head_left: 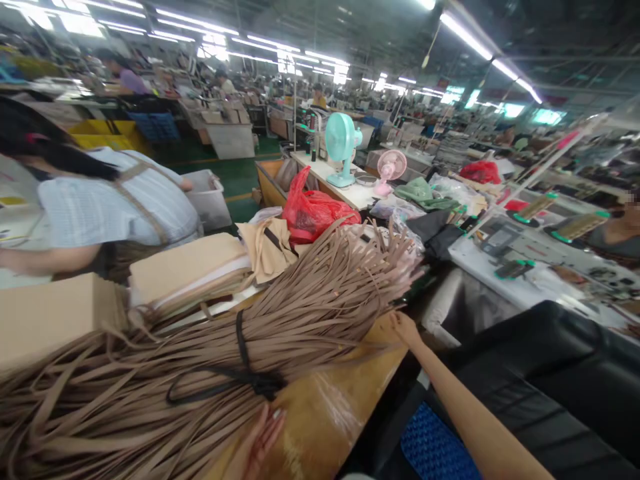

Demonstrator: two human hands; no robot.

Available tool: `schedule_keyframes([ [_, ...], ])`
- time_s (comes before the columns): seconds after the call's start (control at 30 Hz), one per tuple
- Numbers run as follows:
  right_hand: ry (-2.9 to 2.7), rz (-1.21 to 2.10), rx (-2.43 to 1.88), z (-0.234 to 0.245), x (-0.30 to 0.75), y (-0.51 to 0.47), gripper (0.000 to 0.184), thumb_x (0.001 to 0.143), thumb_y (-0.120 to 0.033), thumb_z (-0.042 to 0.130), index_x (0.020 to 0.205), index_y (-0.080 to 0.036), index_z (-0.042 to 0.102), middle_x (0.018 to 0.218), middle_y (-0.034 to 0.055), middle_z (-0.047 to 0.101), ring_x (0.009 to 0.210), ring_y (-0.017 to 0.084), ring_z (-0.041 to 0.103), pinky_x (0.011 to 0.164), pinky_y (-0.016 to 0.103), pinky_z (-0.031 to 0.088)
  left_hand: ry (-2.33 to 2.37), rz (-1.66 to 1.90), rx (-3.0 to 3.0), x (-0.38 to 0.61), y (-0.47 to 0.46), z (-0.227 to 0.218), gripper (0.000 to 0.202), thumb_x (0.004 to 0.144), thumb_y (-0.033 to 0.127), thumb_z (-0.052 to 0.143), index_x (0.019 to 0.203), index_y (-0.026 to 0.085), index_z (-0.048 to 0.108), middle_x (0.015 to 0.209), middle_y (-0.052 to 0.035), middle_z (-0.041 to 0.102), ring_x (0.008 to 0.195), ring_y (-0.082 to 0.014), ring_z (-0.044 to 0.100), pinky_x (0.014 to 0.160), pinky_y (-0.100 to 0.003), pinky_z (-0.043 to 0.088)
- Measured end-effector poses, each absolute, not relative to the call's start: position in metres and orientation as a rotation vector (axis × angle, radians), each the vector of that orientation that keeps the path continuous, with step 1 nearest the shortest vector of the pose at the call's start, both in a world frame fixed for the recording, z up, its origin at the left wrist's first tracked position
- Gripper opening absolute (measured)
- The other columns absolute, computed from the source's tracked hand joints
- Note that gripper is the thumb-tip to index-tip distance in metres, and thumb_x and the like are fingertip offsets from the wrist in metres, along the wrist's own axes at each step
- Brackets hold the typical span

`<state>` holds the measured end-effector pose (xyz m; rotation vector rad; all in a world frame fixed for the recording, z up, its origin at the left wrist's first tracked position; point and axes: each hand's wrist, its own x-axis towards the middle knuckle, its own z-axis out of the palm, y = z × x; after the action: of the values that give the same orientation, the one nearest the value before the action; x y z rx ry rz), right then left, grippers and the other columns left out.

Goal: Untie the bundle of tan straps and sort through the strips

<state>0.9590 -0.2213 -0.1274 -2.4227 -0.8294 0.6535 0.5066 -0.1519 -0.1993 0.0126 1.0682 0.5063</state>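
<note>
A large bundle of long brown strips (310, 300) stretches across the worktop, tied round with a black cord (243, 340) knotted near the front. My left hand (257, 440) is low in the view beside the knot, its fingers stretched out against the bundle's near side. Further right, my right hand (404, 328) is at the far corner of a yellowish-brown surface (325, 417), close to the cut ends of the strips. Its fingers are bent and close together; whatever they pinch is too small to make out.
Beyond the bundle are stacked beige panels (187, 267) and a red plastic bag (317, 210). A person in a light blue shirt (120, 200) sits at left. A turquoise fan (343, 147) stands on a table. At right are a black padded seat (560, 373) and a sewing machine (565, 250).
</note>
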Motion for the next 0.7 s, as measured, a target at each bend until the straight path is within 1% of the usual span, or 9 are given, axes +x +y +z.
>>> schedule_keyframes([
  [0.07, -0.958, 0.639, -2.396, -0.136, 0.920, -0.242, 0.029, 0.084, -0.038, 0.051, 0.101, -0.015, 0.058, 0.103, 0.0140, 0.059, 0.089, 0.022, 0.060, 0.075, 0.033, 0.050, 1.025, 0.488, -0.030, 0.484, -0.165, -0.202, 0.026, 0.086, 0.009, 0.045, 0.101, 0.013, 0.066, 0.111, -0.0126, 0.066, 0.116, -0.0236, 0.054, 0.100, -0.032, 0.044],
  [0.13, -1.145, 0.625, -2.404, -0.148, 0.879, -0.252, 0.037, 0.076, -0.036, 0.061, 0.106, -0.017, 0.054, 0.112, 0.0140, 0.055, 0.095, 0.025, 0.059, 0.074, 0.034, 0.051, 1.063, 0.500, -0.051, 0.468, -0.178, -0.203, 0.025, 0.085, 0.009, 0.045, 0.095, 0.014, 0.068, 0.107, -0.0106, 0.068, 0.115, -0.0226, 0.054, 0.101, -0.030, 0.041],
  [0.2, -1.356, 0.527, -2.546, -0.158, 0.847, -0.252, 0.046, 0.076, -0.033, 0.061, 0.117, -0.017, 0.046, 0.120, 0.0151, 0.049, 0.096, 0.025, 0.059, 0.071, 0.032, 0.051, 1.115, 0.539, -0.029, 0.460, -0.190, -0.204, 0.024, 0.084, 0.009, 0.046, 0.090, 0.015, 0.069, 0.103, -0.0087, 0.070, 0.114, -0.0235, 0.054, 0.103, -0.031, 0.039],
  [0.27, -1.449, 0.419, -2.689, -0.162, 0.830, -0.245, 0.044, 0.082, -0.032, 0.056, 0.120, -0.014, 0.041, 0.121, 0.0176, 0.047, 0.092, 0.024, 0.062, 0.068, 0.031, 0.050, 1.156, 0.571, 0.002, 0.458, -0.199, -0.204, 0.021, 0.083, 0.009, 0.049, 0.087, 0.016, 0.069, 0.100, -0.0073, 0.071, 0.113, -0.0247, 0.054, 0.104, -0.033, 0.036],
  [0.37, -1.531, 0.354, -2.702, -0.160, 0.820, -0.225, 0.037, 0.087, -0.037, 0.051, 0.114, -0.015, 0.043, 0.118, 0.0168, 0.047, 0.087, 0.024, 0.063, 0.067, 0.032, 0.049, 1.185, 0.616, 0.070, 0.453, -0.206, -0.202, 0.016, 0.082, 0.012, 0.054, 0.086, 0.017, 0.068, 0.098, -0.0067, 0.071, 0.111, -0.0258, 0.056, 0.104, -0.035, 0.036],
  [0.47, -1.749, 0.321, -2.598, -0.155, 0.811, -0.201, 0.040, 0.085, -0.043, 0.054, 0.116, -0.019, 0.044, 0.121, 0.0129, 0.048, 0.090, 0.024, 0.062, 0.070, 0.032, 0.048, 1.193, 0.660, 0.117, 0.441, -0.209, -0.198, 0.015, 0.081, 0.013, 0.055, 0.087, 0.018, 0.068, 0.100, -0.0079, 0.071, 0.110, -0.0258, 0.057, 0.103, -0.035, 0.039],
  [0.53, -1.904, 0.333, -2.515, -0.152, 0.804, -0.185, 0.035, 0.086, -0.039, 0.055, 0.115, -0.021, 0.047, 0.117, 0.0107, 0.052, 0.090, 0.023, 0.062, 0.071, 0.030, 0.047, 1.218, 0.688, 0.087, 0.430, -0.210, -0.195, 0.016, 0.081, 0.012, 0.053, 0.086, 0.016, 0.068, 0.099, -0.0096, 0.071, 0.110, -0.0260, 0.057, 0.102, -0.035, 0.040],
  [0.63, -2.114, 0.374, -2.381, -0.144, 0.805, -0.164, 0.020, 0.089, -0.027, 0.051, 0.108, -0.023, 0.054, 0.111, 0.0078, 0.057, 0.086, 0.020, 0.063, 0.071, 0.026, 0.044, 1.251, 0.742, -0.019, 0.414, -0.213, -0.194, 0.017, 0.084, 0.011, 0.050, 0.083, 0.014, 0.067, 0.095, -0.0103, 0.071, 0.109, -0.0256, 0.058, 0.103, -0.034, 0.039],
  [0.7, -2.193, 0.369, -2.321, -0.137, 0.819, -0.153, 0.019, 0.091, -0.024, 0.045, 0.106, -0.024, 0.056, 0.110, 0.0075, 0.058, 0.087, 0.018, 0.063, 0.071, 0.025, 0.043, 1.241, 0.785, -0.058, 0.405, -0.216, -0.195, 0.016, 0.084, 0.011, 0.051, 0.083, 0.014, 0.067, 0.095, -0.0098, 0.071, 0.106, -0.0245, 0.060, 0.103, -0.034, 0.038],
])
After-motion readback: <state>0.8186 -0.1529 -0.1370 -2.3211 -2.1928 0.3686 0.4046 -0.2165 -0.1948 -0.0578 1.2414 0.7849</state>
